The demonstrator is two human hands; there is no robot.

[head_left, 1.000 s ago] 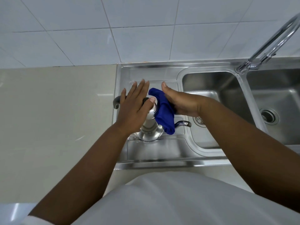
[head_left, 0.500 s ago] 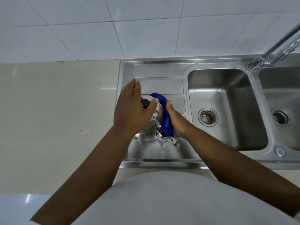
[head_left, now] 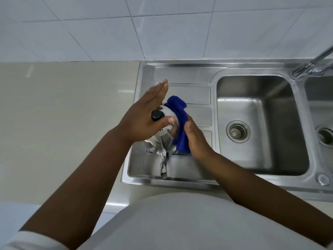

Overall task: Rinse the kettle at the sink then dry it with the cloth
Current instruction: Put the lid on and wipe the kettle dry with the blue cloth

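Observation:
A shiny steel kettle (head_left: 162, 139) with a black lid knob stands on the sink's drainboard (head_left: 191, 94), its spout pointing toward me. My left hand (head_left: 144, 116) lies flat over the kettle's top, fingers straight and thumb across the lid beside the knob. My right hand (head_left: 195, 138) presses a blue cloth (head_left: 180, 123) against the kettle's right side. The cloth wraps from behind the lid down to the base. The kettle's handle is hidden under my left hand.
Right of the drainboard is a steel basin (head_left: 259, 112) with a drain strainer (head_left: 238, 131). A second basin (head_left: 322, 123) lies at the far right, with the tap (head_left: 313, 65) between them. A beige counter (head_left: 63, 114) stretches to the left; white wall tiles behind.
The kettle has turned, its spout swinging from the right round toward me. My right hand slid the cloth down along the kettle's right side. My left hand stayed on top.

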